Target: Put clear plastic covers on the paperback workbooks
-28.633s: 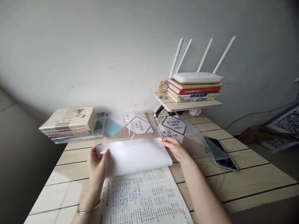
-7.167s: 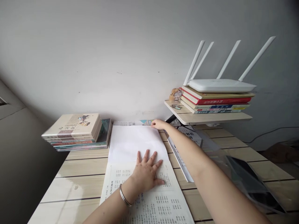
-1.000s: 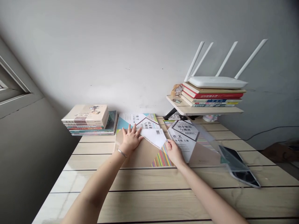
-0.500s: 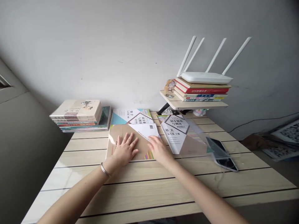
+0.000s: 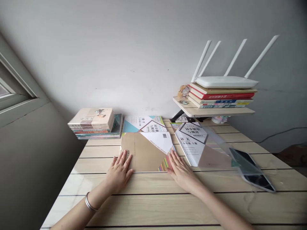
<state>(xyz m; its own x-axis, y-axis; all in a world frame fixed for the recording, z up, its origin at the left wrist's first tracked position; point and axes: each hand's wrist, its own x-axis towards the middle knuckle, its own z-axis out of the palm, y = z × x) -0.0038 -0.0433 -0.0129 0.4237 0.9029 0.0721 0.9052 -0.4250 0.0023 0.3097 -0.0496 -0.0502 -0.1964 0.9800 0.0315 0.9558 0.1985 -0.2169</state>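
Middle workbook [image 5: 145,153]: lying shut and flat at the table's near side, its visible cover brown, with a white barcoded corner at the far right and coloured stripes at the near right; whether any clear covering lies over it cannot be told.

Left hand [image 5: 119,171]: open, palm down, fingers spread; fingertips at the workbook's near edge, holding nothing.

Right hand [image 5: 182,174]: open, palm down, fingers slightly spread; fingertips at the workbook's near right corner, holding nothing.

Left wrist: a metal bangle [image 5: 90,202].

Either side: a second workbook [image 5: 144,124] lies beyond the middle one, its edge slightly under it; a Chinese-language workbook [image 5: 189,143] lies to the right, with clear film [image 5: 216,142] spread from it toward a phone [image 5: 251,179].

Current state: all three workbooks lie flat and shut; the film lies loose, off the middle workbook's right side.

Background: a book stack [image 5: 91,123] on the table [image 5: 153,204]; a wall shelf [image 5: 211,111] bearing books [image 5: 220,97] and a router [image 5: 225,82].
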